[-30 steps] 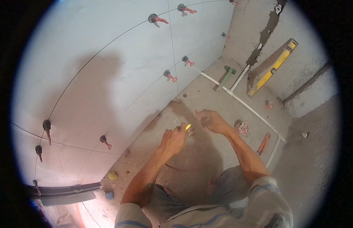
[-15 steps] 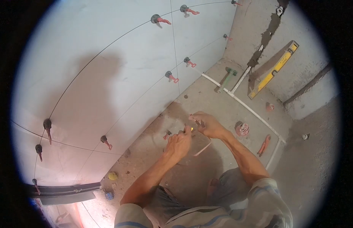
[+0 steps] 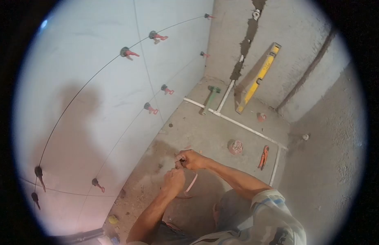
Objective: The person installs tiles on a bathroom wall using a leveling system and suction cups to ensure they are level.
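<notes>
My left hand (image 3: 174, 179) and my right hand (image 3: 192, 160) meet low in front of me, over the floor. The fingers of both are closed around something small and dark (image 3: 182, 161), mostly hidden by them; I cannot make out its kind. Below my right wrist is a narrow pink strip (image 3: 191, 184), and whether it is joined to what I hold cannot be seen. To the left stands a wall of large pale tiles (image 3: 116, 90), with black-and-red tile levelling clips (image 3: 150, 108) along its joints.
White pipes (image 3: 250, 130) run along the floor, with a green hammer (image 3: 211, 100) across one. A yellow spirit level (image 3: 259, 79) leans on the back wall. Orange-handled pliers (image 3: 263, 157) and a pink coil (image 3: 235, 147) lie to the right. A yellow lump (image 3: 113, 219) sits lower left.
The view has turned, so the wall and floor things sit further left and lower. My hands have come closer together, and the yellow bit between them no longer shows.
</notes>
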`<state>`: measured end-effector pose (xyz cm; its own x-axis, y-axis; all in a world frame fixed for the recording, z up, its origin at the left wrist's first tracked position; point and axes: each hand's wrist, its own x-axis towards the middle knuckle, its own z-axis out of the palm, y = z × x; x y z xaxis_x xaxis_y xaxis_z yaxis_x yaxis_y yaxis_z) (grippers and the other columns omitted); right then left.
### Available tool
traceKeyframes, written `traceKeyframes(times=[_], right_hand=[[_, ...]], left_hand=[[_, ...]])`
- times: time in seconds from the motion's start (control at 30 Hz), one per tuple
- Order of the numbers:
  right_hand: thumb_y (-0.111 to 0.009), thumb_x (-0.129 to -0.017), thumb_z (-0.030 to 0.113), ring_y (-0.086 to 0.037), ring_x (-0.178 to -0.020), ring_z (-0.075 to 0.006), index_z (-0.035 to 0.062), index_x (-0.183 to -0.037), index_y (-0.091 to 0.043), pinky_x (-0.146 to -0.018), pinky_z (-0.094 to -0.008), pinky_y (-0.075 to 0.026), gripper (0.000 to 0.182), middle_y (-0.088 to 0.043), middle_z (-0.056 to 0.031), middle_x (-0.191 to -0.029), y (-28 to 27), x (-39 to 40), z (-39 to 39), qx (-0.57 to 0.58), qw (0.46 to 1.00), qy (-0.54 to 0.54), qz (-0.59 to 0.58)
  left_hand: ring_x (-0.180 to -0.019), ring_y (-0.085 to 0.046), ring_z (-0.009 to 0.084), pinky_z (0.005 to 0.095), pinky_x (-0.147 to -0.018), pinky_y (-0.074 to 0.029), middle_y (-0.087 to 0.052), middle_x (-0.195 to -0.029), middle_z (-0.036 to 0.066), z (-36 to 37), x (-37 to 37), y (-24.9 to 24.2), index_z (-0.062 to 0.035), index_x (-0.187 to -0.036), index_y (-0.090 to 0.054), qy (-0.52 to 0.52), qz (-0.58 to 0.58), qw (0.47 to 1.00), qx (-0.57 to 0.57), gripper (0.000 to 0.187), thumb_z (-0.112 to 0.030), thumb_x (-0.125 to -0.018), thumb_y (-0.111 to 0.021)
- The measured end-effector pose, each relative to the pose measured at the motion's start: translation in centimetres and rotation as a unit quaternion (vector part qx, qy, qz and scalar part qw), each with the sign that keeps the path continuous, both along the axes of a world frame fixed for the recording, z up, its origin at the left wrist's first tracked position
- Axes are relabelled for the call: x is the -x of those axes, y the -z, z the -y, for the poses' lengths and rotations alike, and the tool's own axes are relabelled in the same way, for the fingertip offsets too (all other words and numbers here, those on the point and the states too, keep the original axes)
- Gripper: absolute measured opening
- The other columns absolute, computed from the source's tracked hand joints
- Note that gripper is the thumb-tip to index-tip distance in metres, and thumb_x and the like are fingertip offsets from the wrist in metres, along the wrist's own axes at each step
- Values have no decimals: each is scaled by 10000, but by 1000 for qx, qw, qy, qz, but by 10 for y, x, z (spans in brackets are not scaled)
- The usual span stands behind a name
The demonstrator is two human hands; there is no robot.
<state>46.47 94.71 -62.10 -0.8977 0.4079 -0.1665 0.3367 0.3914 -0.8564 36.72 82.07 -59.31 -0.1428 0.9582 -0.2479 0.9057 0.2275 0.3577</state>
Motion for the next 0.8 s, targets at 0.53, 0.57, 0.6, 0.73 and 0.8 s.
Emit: traceKeyframes(times=[0.53,0.57,0.6,0.73,0.8], right_hand=[[-588,-715,-46,-620,-935,-238,47,-1134,-632,-829,-333,-489,431,-620,-126,-1073,-17,-2,4,185,982,7,46],[-588,-715,-46,-620,-935,-238,47,-1134,-632,-829,-333,-489,431,-620,-126,-1073,-18,-3,-5,184,981,1,54],[-583,-735,-39,-612,-911,-216,46,-1155,-621,-803,-326,-493,430,-608,-115,-1100,-15,-6,-15,93,993,6,-68],[-596,-801,7,-590,-843,-165,43,-1168,-615,-701,-296,-502,369,-584,-90,-1171,-2,-20,-28,42,982,81,-167],[-602,-820,28,-591,-814,-159,48,-1167,-618,-671,-288,-502,348,-594,-90,-1163,-14,-30,-27,89,983,137,-88]], left_hand=[[-867,-638,438,496,-753,-505,-629,-902,306,7,0,34,92,-1030,-484,38,28,996,72,264,-106,-856,-496],[-867,-638,438,496,-753,-505,-629,-902,306,4,-6,50,92,-1030,-484,31,35,996,72,264,-106,-856,-496],[-902,-639,416,485,-784,-505,-635,-931,287,6,-13,68,81,-1032,-519,84,26,995,51,271,-105,-835,-527],[-952,-639,373,480,-841,-491,-643,-974,260,14,20,90,57,-1081,-533,-30,16,995,89,322,-130,-821,-570],[-932,-635,389,490,-835,-488,-638,-970,269,15,46,94,56,-1084,-523,-48,1,995,84,314,-150,-847,-543]])
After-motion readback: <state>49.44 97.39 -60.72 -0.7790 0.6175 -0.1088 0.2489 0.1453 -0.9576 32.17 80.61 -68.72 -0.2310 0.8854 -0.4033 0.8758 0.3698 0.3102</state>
